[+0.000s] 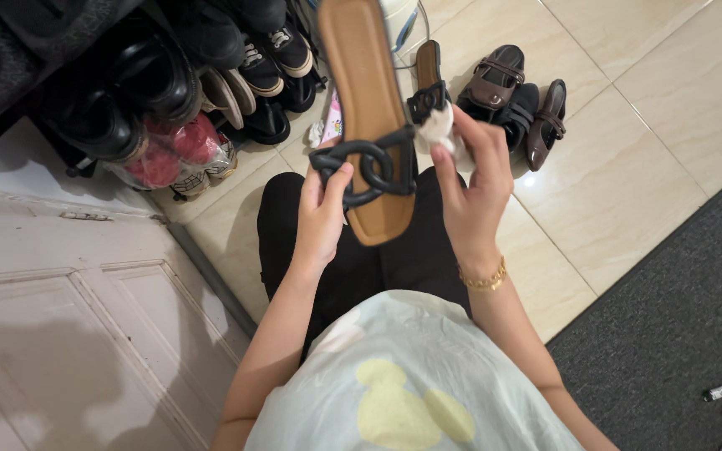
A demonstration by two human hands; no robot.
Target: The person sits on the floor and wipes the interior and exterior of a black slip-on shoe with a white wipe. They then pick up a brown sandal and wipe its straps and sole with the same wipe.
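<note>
my left hand (pixel 321 219) grips the tan sandal (pixel 368 108) by its black strap (pixel 367 165), held up over my lap. my right hand (pixel 470 196) pinches a white cloth (pixel 438 131) against the strap's right side. i judge the wiping is midway: the sole looks clean, the strap is being worked. its twin (pixel 428 79) lies on the floor behind, beside brown shoes (pixel 511 96), seemingly not yet wiped.
</note>
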